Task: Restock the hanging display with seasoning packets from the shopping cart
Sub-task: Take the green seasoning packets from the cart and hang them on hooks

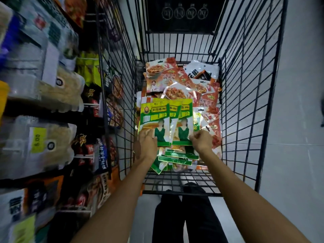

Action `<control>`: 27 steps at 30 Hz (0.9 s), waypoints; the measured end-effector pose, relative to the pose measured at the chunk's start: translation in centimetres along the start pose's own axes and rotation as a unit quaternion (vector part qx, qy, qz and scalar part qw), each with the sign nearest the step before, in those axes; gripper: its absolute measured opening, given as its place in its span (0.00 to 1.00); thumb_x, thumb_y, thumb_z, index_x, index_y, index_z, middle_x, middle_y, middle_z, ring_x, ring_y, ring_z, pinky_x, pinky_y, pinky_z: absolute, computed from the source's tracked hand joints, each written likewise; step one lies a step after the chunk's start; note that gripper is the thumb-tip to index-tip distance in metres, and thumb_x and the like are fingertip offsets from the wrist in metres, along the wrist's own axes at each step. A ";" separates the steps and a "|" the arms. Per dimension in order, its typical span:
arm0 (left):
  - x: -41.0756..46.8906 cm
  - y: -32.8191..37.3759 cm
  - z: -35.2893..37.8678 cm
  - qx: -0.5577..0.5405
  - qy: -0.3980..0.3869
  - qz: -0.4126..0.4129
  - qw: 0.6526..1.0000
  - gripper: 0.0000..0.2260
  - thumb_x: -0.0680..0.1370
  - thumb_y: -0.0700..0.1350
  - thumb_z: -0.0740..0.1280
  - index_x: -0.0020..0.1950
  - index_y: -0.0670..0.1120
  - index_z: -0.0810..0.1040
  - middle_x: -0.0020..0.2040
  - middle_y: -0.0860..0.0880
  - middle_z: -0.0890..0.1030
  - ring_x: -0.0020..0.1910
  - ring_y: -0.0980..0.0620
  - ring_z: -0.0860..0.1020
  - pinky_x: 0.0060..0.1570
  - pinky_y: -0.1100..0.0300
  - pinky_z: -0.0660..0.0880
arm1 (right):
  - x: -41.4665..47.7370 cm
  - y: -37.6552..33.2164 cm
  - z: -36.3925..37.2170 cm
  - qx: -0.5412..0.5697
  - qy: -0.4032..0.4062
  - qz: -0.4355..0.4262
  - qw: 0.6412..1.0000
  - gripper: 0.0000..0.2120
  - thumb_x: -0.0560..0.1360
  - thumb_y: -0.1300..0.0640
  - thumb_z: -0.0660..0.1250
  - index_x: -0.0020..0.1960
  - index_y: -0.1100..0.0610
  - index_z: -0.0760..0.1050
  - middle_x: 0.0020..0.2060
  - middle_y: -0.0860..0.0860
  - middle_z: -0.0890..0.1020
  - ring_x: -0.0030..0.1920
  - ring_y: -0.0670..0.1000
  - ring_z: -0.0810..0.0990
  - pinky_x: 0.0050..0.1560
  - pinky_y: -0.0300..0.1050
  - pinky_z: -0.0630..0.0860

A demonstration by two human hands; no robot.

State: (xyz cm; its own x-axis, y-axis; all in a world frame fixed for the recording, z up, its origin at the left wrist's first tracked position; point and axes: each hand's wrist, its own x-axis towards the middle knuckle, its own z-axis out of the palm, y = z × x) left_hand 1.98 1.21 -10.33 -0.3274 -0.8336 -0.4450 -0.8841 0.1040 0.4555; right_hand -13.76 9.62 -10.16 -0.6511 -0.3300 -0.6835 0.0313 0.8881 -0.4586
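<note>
Both my arms reach down into the black wire shopping cart (245, 102). My left hand (147, 142) grips the lower edge of a fanned stack of green seasoning packets (157, 118). My right hand (201, 141) pinches the lower right corner of the same stack. More green packets (177, 156) lie flat under my hands. Orange-red seasoning packets (163, 74) are piled farther back in the cart. The hanging display (98, 109) with rows of packets on pegs stands to the left, blurred.
A black sign panel (184, 13) hangs on the cart's far end. Shelves with large bagged goods (52, 95) fill the far left. Grey floor tiles (298, 137) lie to the right of the cart. My dark-trousered legs (184, 216) stand behind the cart.
</note>
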 end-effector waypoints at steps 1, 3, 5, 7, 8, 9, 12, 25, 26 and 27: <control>0.0 0.3 -0.2 0.028 -0.002 0.010 1.000 0.15 0.81 0.44 0.60 0.67 0.43 0.75 0.65 0.42 0.73 0.60 0.43 0.73 0.56 0.53 0.71 | 0.1 0.7 -0.7 -0.002 -0.005 0.014 1.000 0.06 0.77 0.64 0.66 0.44 0.67 0.77 0.45 0.63 0.82 0.42 0.55 0.77 0.52 0.49 0.76; 0.4 0.9 -0.7 0.058 0.015 0.002 0.998 0.14 0.81 0.47 0.60 0.63 0.43 0.77 0.61 0.44 0.76 0.58 0.44 0.75 0.53 0.52 0.72 | 0.3 1.6 -1.8 -0.006 -0.013 0.037 0.999 0.09 0.77 0.64 0.67 0.39 0.67 0.77 0.39 0.62 0.81 0.38 0.54 0.75 0.51 0.52 0.77; 1.2 1.6 -1.1 0.047 0.023 -0.038 0.998 0.16 0.80 0.49 0.62 0.64 0.42 0.75 0.63 0.43 0.75 0.60 0.43 0.73 0.58 0.49 0.71 | 0.7 1.7 -2.4 0.004 -0.012 0.047 0.999 0.13 0.77 0.60 0.68 0.34 0.64 0.75 0.30 0.56 0.75 0.34 0.53 0.73 0.46 0.52 0.77; 2.1 2.1 -1.0 0.028 0.011 -0.091 0.995 0.24 0.78 0.53 0.65 0.70 0.41 0.67 0.67 0.41 0.71 0.65 0.41 0.70 0.63 0.45 0.69 | 1.1 1.1 -2.3 0.013 -0.010 0.034 0.999 0.17 0.76 0.53 0.70 0.32 0.59 0.72 0.28 0.52 0.71 0.31 0.51 0.70 0.39 0.47 0.72; 2.5 2.3 -0.9 0.022 -0.002 -0.112 0.993 0.30 0.77 0.54 0.67 0.72 0.40 0.64 0.69 0.41 0.69 0.67 0.40 0.69 0.64 0.43 0.68 | 1.3 0.8 -2.0 0.013 -0.009 0.028 0.999 0.17 0.75 0.50 0.71 0.35 0.60 0.73 0.31 0.52 0.73 0.33 0.51 0.72 0.38 0.46 0.70; 2.9 2.4 -0.8 0.018 -0.011 -0.127 0.992 0.34 0.75 0.55 0.69 0.74 0.40 0.61 0.71 0.40 0.68 0.68 0.40 0.68 0.64 0.42 0.68 | 1.5 0.5 -1.8 0.011 -0.010 0.023 1.000 0.17 0.74 0.48 0.71 0.41 0.62 0.74 0.35 0.53 0.75 0.37 0.52 0.75 0.38 0.46 0.70; 3.8 2.3 -0.5 0.008 -0.013 -0.156 0.988 0.40 0.70 0.54 0.75 0.74 0.39 0.59 0.72 0.39 0.66 0.68 0.39 0.68 0.63 0.41 0.70 | 2.4 0.1 -1.2 0.012 -0.011 0.020 1.000 0.23 0.72 0.48 0.74 0.52 0.67 0.75 0.46 0.60 0.81 0.48 0.59 0.81 0.44 0.52 0.76; 4.5 3.3 -2.1 -0.129 0.023 -0.264 0.955 0.35 0.63 0.46 0.81 0.64 0.36 0.70 0.63 0.38 0.75 0.60 0.39 0.75 0.52 0.50 0.76 | 3.4 -1.1 -2.8 0.118 -0.102 0.049 0.987 0.16 0.68 0.66 0.76 0.53 0.63 0.75 0.49 0.59 0.80 0.48 0.58 0.81 0.47 0.51 0.80; 4.5 3.3 -2.3 -0.171 0.023 -0.281 0.944 0.32 0.63 0.44 0.81 0.62 0.35 0.72 0.62 0.38 0.77 0.58 0.40 0.77 0.49 0.53 0.75 | 3.3 -1.1 -2.8 0.127 -0.108 0.049 0.985 0.16 0.68 0.66 0.76 0.53 0.63 0.75 0.50 0.59 0.81 0.48 0.58 0.81 0.49 0.53 0.81; 4.5 3.3 -2.6 -0.214 0.022 -0.293 0.932 0.31 0.63 0.41 0.81 0.61 0.35 0.73 0.61 0.38 0.78 0.56 0.42 0.78 0.47 0.56 0.74 | 3.2 -1.1 -2.8 0.141 -0.113 0.051 0.982 0.13 0.69 0.65 0.75 0.50 0.63 0.76 0.51 0.60 0.81 0.47 0.58 0.82 0.50 0.53 0.81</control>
State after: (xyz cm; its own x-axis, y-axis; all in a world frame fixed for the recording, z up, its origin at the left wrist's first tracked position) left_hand -1.51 -3.60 -8.87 0.1920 -0.7021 -0.6857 -0.6899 -0.5935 0.4144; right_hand -18.03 8.45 -10.23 -0.4490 -0.3352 -0.8283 0.3173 0.8067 -0.4985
